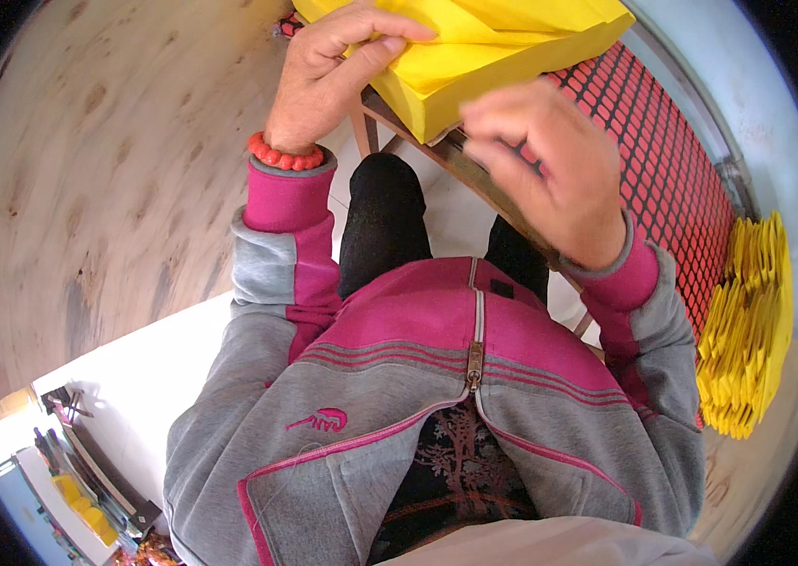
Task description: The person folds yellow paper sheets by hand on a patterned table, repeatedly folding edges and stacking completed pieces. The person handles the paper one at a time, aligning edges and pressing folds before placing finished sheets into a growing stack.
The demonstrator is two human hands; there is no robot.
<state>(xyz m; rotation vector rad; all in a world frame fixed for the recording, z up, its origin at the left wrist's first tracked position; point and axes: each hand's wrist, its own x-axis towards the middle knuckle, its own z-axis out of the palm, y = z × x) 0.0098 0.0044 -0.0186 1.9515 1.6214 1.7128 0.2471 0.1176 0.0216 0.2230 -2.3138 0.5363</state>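
Observation:
At the top of the head view a yellow bag (503, 47), of folded paper or cloth, lies on a table with a red and black net-patterned cover (640, 123). My left hand (333, 71), with a coral-red bead bracelet at the wrist, pinches the bag's left part between thumb and fingers. Just off the bag's near right corner, my right hand (555, 160) hovers over the table edge. It is partly blurred; its fingers curve, with a gap between thumb and forefinger and nothing visible between them.
A stack of yellow folded pieces (748, 325) stands at the right end of the table. A pale wood-grained board (116, 189) fills the left side. My knees (385, 208) are below the table's wooden edge. Shelves with assorted items (78, 505) show at the lower left.

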